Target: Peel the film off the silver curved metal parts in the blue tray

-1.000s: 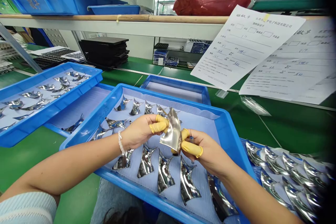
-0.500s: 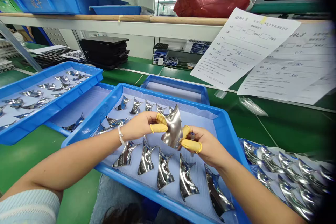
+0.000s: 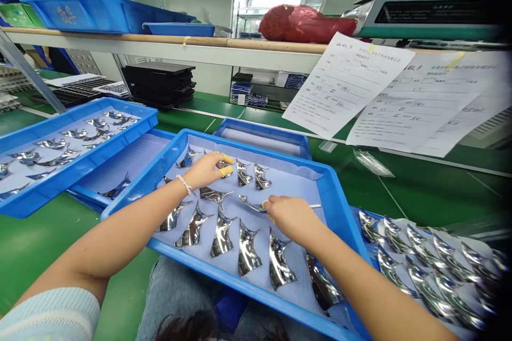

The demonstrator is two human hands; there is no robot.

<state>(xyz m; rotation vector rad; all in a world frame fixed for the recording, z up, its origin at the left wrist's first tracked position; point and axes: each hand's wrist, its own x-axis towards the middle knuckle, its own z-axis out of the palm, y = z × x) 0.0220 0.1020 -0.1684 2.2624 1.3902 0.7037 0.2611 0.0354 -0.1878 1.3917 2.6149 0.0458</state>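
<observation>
A blue tray lined with white sheet holds several shiny curved metal parts in rows. My left hand, with yellow finger covers, is over the back row, its thumb and finger closing around a metal part. My right hand grips another metal part by its right end, low over the tray's middle. A thin pen-like stick pokes out beyond the right hand. The right fingertips are mostly hidden.
More metal parts lie in a blue tray at left and in another at right. Behind stand black stacked trays. Paper sheets hang from the shelf, which carries a red bag and blue bins.
My left hand has let go of the raised metal part and moved left and up to the back row. My right hand has lowered with a part, now turned edge-on.
</observation>
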